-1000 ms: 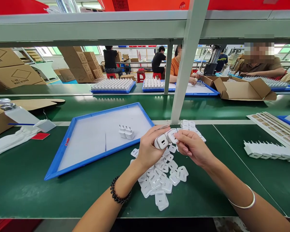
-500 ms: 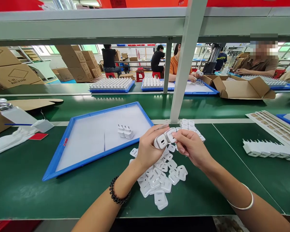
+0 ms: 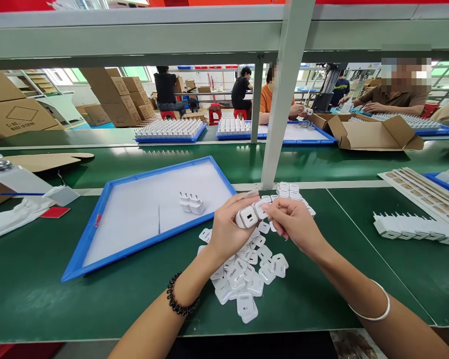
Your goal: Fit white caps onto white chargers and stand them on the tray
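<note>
My left hand (image 3: 224,224) is wrapped round a row of white power adapters (image 3: 246,217), their ends with a small dark slot facing me. At the second adapter of that row, the thumb and fingers of my right hand (image 3: 297,222) are pinched against its end. Fingers hide the rest of the row. Beneath both hands lies a loose heap of white square plastic covers (image 3: 243,279), some printed with lettering. Just behind my hands are more white square pieces (image 3: 289,191) set close together.
To the left lies a blue-rimmed tray (image 3: 130,248) with a few pronged adapters (image 3: 191,203) on it. More adapters (image 3: 411,230) stand in a row at right, beside stacked card strips (image 3: 415,187). A grey post (image 3: 280,99) rises ahead. Bottle (image 3: 17,175) and glove (image 3: 13,219) lie left; people sit beyond.
The whole view has shifted slightly as the head moved. Both hands stay at the adapters, with the right fingers still pinched at the second one. The heap looks unchanged.
</note>
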Demonstrator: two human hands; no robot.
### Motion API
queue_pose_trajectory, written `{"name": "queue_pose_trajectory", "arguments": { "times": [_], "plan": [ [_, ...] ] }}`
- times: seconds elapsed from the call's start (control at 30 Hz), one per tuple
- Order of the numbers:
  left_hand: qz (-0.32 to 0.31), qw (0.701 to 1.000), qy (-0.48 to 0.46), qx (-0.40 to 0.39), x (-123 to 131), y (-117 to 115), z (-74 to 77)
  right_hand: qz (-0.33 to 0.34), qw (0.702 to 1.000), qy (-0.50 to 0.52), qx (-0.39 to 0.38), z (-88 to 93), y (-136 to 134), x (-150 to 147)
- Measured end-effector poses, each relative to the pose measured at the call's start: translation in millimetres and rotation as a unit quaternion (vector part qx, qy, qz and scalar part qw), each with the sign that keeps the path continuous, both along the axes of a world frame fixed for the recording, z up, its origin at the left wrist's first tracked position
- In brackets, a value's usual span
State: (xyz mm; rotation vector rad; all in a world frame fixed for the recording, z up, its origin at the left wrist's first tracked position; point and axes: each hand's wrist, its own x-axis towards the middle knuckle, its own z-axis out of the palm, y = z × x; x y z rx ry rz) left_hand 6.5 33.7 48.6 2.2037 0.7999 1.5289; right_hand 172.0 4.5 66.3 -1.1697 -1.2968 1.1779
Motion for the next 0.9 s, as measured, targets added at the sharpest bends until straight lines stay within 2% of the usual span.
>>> {"name": "queue_pose_trajectory", "arguments": {
  "times": [0.33, 0.6, 0.83, 0.9],
  "plan": [
    [0.0, 0.999, -0.018, -0.05, 0.4, -1.1, 0.5, -0.022, 0.998, -0.032, 0.043, -5.7, 3.0, -1.6],
    [-0.047, 0.991, -0.063, -0.111, -1.3, -3.9, 7.8, 0.07, 0.997, 0.035, 0.015, -4.1, 5.2, -1.3],
    [-0.085, 0.986, -0.07, -0.129, 0.1, -2.0, 3.7, 0.042, 0.998, 0.016, 0.046, -6.1, -0.9, -8.2],
    [-0.099, 0.983, -0.069, -0.14, -1.3, -1.4, 5.4, 0.055, 0.997, 0.004, 0.054, -6.8, -1.2, -6.8]
  ]
}}
